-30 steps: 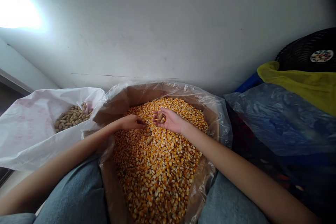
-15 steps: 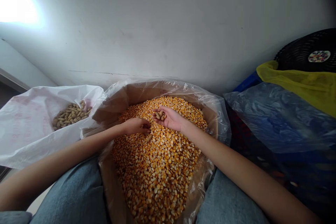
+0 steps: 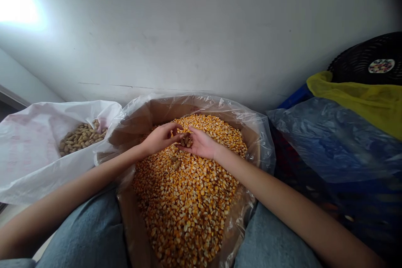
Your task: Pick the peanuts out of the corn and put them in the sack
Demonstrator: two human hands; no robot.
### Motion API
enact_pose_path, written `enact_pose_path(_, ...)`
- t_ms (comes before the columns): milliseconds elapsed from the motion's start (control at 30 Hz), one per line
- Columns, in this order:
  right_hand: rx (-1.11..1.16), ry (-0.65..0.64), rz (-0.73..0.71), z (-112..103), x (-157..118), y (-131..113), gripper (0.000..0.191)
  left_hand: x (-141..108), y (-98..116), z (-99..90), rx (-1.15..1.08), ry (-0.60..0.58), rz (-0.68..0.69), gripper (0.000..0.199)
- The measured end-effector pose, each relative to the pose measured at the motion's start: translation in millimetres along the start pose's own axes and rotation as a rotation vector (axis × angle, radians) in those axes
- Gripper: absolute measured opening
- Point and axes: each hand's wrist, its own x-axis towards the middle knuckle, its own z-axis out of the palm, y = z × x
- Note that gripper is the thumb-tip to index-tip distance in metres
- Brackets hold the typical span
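Against a white wall (image 3: 201, 29), a box of corn (image 3: 185, 209) holds the right hand (image 3: 201, 143), cupped with a few peanuts (image 3: 186, 141) in it, and the half-open, empty left hand (image 3: 160, 139) just beside; some loose peanuts (image 3: 176, 164) lie in the corn, and a pile of peanuts (image 3: 81, 137) sits in a white sack (image 3: 31, 150) on the left.

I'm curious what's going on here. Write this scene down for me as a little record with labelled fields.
left hand: left hand, fingers curved, reaching over the corn toward the right palm
right hand: right hand, palm up, cupping in-shell peanuts
beneath the hands: dried corn kernels in a plastic-lined cardboard box
left of the box: white sack holding a pile of peanuts
right of the box: blue plastic bag, yellow cloth
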Motion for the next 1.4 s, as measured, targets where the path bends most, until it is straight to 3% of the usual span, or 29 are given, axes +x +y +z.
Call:
enact_pose_path(167,0.005,-0.037,0.011,-2,7,6,0.025,2,7,17.0,0.347,-0.021,0.186,0.029)
enact_pose_path(333,0.004,-0.017,-0.013,-4,16,12,0.019,5,13,30.8,0.592,-0.061,0.214,0.027)
enact_pose_path(533,0.016,0.001,-0.047,-2,16,12,0.018,7,13,36.9,0.455,-0.029,0.118,0.017)
enact_pose_path(633,-0.012,0.019,-0.04,1,11,10,0.017,8,12,27.6,0.247,0.006,0.099,0.016)
enact_pose_path(733,-0.009,0.0,-0.049,2,6,7,0.016,8,8,12.6,0.123,0.126,0.057,0.018)
enact_pose_path(833,0.009,0.008,-0.057,2,6,7,0.018,6,6,5.5,0.191,0.162,0.041,0.022)
enact_pose_path(1067,0.024,-0.009,-0.035,-1,16,12,0.018,6,14,27.7,0.603,-0.06,0.181,0.025)
enact_pose_path(1400,0.025,0.001,-0.014,4,14,15,0.021,6,14,37.7,0.652,-0.041,0.088,0.019)
